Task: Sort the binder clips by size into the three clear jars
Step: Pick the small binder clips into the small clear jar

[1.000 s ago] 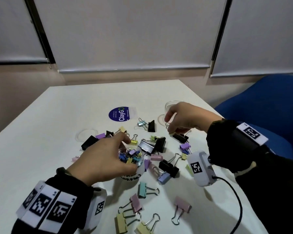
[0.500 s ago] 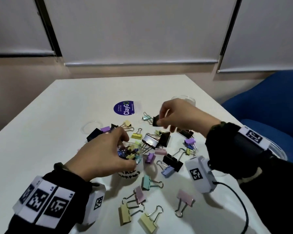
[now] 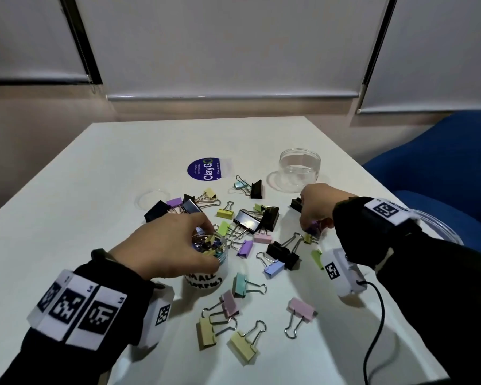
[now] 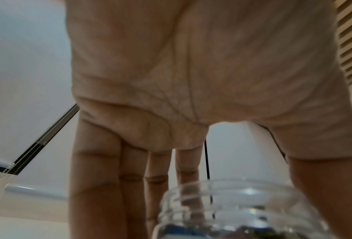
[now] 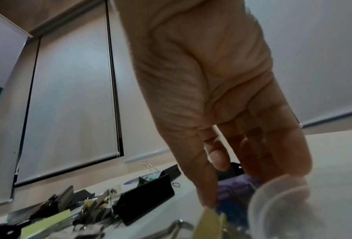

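Observation:
My left hand [image 3: 207, 244] grips the rim of a small clear jar [image 3: 206, 283] from above; the jar holds several small coloured clips and has a handwritten label. In the left wrist view the fingers [image 4: 101, 186] and thumb straddle the jar rim [image 4: 232, 186]. To the right, my right hand [image 3: 311, 230] reaches down and pinches a small purple binder clip [image 3: 315, 224] on the table, seen between thumb and fingers as the purple clip [image 5: 236, 184]. An empty clear jar [image 3: 299, 169] stands at the back right. A third clear jar [image 3: 442, 229] shows partly behind my right sleeve.
Loose clips cover the white table [image 3: 95, 190]: large black ones [image 3: 247, 219] in the middle, pastel medium ones [image 3: 245, 284] near the front. A clear lid [image 3: 153, 198] lies at the left, a blue round sticker [image 3: 206, 168] at the back. A blue chair [image 3: 442, 168] stands on the right.
My right hand has come from the far black clip toward me and to the right, down onto the purple clip, uncovering the empty jar. The left hand still holds its jar.

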Available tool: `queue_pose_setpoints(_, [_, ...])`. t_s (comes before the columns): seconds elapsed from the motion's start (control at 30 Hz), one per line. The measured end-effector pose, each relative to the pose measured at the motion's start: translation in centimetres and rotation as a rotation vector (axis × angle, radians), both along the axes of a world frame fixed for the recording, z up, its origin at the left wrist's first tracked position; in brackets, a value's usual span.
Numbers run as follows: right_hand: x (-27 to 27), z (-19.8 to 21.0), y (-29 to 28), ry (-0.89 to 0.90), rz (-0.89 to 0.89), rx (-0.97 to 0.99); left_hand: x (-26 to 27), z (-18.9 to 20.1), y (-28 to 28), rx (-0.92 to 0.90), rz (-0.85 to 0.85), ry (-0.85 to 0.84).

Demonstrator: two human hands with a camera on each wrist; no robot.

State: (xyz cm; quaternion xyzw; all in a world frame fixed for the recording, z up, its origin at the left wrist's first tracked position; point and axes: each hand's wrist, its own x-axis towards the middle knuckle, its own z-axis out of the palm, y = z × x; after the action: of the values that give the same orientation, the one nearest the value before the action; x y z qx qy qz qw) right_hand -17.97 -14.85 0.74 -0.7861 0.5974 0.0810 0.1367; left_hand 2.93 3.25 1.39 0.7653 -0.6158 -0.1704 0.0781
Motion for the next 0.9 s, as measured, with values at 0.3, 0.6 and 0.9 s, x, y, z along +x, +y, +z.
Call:
queue_pose_setpoints(0.3, [1.0,1.4,-1.2,-0.31,-0.019,0.012,0.2,-0.2,0.0,0.029,0.018,0.01])
queue_pose_setpoints(0.6, [0.1,0.8,0.4,0.114,0.216,0.137,0.2,-0.5,-0.4,0.042,0.009,0.004])
queue_pose_setpoints(0.9, [0.9,-0.5,0.6,0.169,0.278,0.066,1.3,0.4,0.6,0.0,0.031,0.084])
